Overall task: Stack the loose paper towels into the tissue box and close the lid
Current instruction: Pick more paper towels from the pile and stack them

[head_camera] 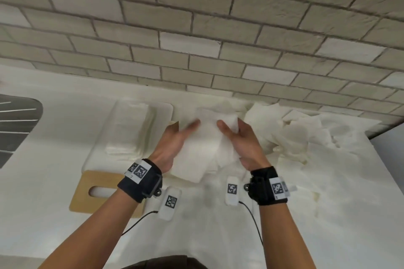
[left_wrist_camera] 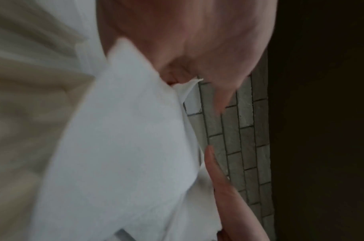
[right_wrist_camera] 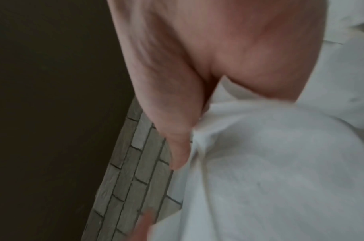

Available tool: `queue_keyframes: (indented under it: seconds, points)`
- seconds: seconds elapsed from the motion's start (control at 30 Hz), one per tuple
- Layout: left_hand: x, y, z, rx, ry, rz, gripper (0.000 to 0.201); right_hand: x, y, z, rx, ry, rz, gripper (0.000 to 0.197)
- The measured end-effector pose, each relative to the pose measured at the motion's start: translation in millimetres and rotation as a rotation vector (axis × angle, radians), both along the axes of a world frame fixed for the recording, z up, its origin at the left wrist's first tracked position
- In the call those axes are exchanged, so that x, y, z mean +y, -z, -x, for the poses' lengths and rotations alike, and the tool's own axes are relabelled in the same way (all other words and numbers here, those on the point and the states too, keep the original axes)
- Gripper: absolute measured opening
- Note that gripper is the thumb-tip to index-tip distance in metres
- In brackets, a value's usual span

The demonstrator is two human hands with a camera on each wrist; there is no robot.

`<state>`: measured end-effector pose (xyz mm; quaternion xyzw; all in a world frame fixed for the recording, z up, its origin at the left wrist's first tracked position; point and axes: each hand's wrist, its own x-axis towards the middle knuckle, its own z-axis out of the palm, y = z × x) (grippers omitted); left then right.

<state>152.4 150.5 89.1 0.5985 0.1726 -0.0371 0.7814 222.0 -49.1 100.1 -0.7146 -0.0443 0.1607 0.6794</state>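
A stack of white paper towels (head_camera: 205, 146) hangs above the white counter, gripped from both sides. My left hand (head_camera: 185, 132) holds its left edge with the thumb on top, and my right hand (head_camera: 231, 130) grips the right edge the same way. The left wrist view shows the left hand (left_wrist_camera: 199, 68) pinching the paper towels (left_wrist_camera: 125, 146); the right wrist view shows the right hand (right_wrist_camera: 183, 124) on the paper towels (right_wrist_camera: 270, 171). The open white tissue box (head_camera: 153, 129) lies to the left with folded towels inside. Its wooden lid (head_camera: 83, 199), with a slot, lies flat in front of the box.
A heap of loose paper towels (head_camera: 306, 135) covers the counter to the right, against the brick wall (head_camera: 196, 39). A dark ribbed sink drainer (head_camera: 15, 120) is at far left. The counter's right edge (head_camera: 384, 159) drops off. Two tagged white sensor pods (head_camera: 170, 203) with cables hang near my wrists.
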Motion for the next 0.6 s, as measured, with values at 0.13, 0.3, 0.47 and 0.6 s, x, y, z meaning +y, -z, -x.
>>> queue_keyframes:
  seconds: [0.13, 0.3, 0.47, 0.6]
  points:
    - [48.5, 20.1, 16.2, -0.039, -0.058, -0.414, 0.026, 39.0, 35.4, 21.6, 0.143, 0.075, 0.006, 0.024]
    - [116.8, 24.3, 41.9, 0.027, -0.185, -0.406, 0.036, 76.5, 34.1, 30.8, 0.056, 0.134, 0.028, 0.022]
    - [161.6, 20.0, 63.6, 0.031, -0.347, -0.267, 0.036, 95.5, 17.0, 24.5, -0.078, 0.129, -0.009, 0.011]
    - [172.9, 22.8, 72.7, 0.015, -0.383, -0.208, 0.038, 118.9, 55.8, 26.9, -0.044, 0.14, 0.374, 0.054]
